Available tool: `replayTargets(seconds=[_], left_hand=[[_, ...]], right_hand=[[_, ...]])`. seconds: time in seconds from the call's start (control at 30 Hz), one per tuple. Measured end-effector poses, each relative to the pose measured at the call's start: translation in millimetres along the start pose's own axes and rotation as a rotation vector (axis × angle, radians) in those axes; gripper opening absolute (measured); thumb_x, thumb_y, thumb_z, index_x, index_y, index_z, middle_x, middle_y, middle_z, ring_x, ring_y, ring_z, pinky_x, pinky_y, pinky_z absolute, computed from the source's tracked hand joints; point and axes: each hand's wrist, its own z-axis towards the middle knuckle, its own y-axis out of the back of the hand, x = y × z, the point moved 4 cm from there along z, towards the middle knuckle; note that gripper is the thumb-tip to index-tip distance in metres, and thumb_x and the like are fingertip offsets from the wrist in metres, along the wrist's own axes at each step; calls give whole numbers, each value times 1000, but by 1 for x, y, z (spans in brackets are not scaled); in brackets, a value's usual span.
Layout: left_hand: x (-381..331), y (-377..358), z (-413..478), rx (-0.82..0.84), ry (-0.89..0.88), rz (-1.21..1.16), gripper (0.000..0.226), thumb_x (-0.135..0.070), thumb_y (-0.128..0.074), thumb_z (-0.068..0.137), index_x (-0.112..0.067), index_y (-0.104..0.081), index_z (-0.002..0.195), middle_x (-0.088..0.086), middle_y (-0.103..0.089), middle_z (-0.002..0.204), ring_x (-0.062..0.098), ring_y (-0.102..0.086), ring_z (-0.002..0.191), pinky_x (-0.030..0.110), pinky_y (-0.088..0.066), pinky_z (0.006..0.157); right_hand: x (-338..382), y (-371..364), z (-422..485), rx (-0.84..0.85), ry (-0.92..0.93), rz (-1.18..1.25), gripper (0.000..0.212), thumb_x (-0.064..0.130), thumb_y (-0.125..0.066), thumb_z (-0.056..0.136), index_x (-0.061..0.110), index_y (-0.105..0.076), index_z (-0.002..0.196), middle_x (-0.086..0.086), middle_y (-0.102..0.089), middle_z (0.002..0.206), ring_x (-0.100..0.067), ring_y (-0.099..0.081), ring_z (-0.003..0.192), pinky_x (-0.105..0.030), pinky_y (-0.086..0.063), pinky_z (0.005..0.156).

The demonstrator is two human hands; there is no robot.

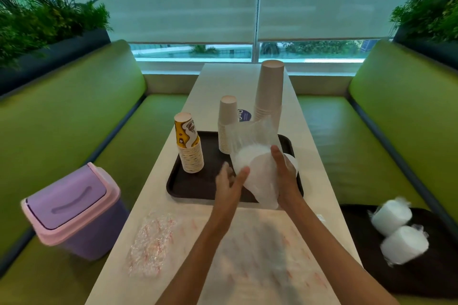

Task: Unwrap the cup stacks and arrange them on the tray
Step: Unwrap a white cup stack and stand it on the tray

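White cup stack [257, 171], part-sheathed in clear wrapper [250, 136], is held above the long table [247, 77] and dark tray [188, 186], near a tall brown stack [269, 91], a shorter brown stack [226, 121] and a yellow-printed stack [189, 148]. Right hand [283, 173] clasps it; blurred left hand [228, 181], fingers spread, touches its side.

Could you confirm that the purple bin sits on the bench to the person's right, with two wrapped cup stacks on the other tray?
Not quite: the head view shows the purple bin on the left bench. The two wrapped cup stacks are on the other tray.
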Motion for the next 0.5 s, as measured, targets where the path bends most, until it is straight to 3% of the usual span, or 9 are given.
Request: replayTargets(seconds=[0.07,0.13,0.2,0.23,0.3,0.37,0.43,0.47,0.5], left_hand=[[-14,2,10,-30,-81,-31,89,-58,-62,72,-22,-27,145,-4,-47,134,16,-52,119,19,-49,82],[-25,-7,11,-68,-140,-22,89,-52,-63,66,-25,-28,143,-7,-48,129,12,-52,115,18,-49,81],[-26,-11,14,-137,-148,-30,86,-50,-68,65,-27,-31,139,-6,-49,129,12,-52,115,26,-50,89],[-24,-12,16,-177,-150,-38,82,-48,-70,66,-28,-33,137,-6,-50,127,14,-52,115,31,-50,92],[-21,-17,19,-261,-148,-57,76,-43,-73,70,-25,-36,134,-4,-50,125,15,-53,114,36,-51,94],[-21,-21,18,-353,-150,-90,73,-39,-72,75,-21,-36,136,-2,-50,125,15,-52,112,30,-50,92],[-21,-23,18,-408,-168,-137,63,-33,-70,81,-20,-38,134,-5,-50,121,11,-50,109,15,-48,83],[-22,-23,19,-419,-179,-157,59,-31,-68,83,-21,-38,132,-6,-50,118,10,-51,107,9,-47,78],[-22,-21,22,-421,-187,-164,55,-30,-67,84,-21,-39,130,-7,-50,117,10,-52,106,8,-47,74]], right_hand=[[0,-1,2,93,-13,-16,71,70,-64,56,27,-61,112,-10,-65,118,-30,-60,110,-52,-46,100],[5,-5,0,157,0,1,50,59,-63,66,28,-61,106,-7,-67,110,-25,-63,103,-44,-52,92],[8,-10,-1,195,9,72,36,52,-60,75,30,-59,103,0,-68,100,-17,-64,93,-34,-54,81],[7,-10,0,184,5,105,30,51,-59,82,31,-58,103,1,-67,99,-16,-64,92,-33,-53,80],[1,-10,-3,81,-49,195,26,48,-50,93,28,-56,110,-3,-63,110,-20,-60,102,-40,-49,93],[-7,-12,-13,0,-49,295,46,54,-52,90,24,-49,126,-4,-57,124,-23,-52,120,-44,-39,108],[-19,-13,-20,-32,-84,317,92,74,-65,68,25,-39,142,-1,-50,140,-23,-44,131,-46,-32,114],[-25,-14,-23,-11,-105,283,103,79,-65,63,28,-34,146,0,-45,146,-23,-40,135,-45,-29,116],[-29,-19,-28,72,-112,187,96,80,-55,71,28,-29,148,0,-39,150,-22,-35,139,-44,-27,117]])
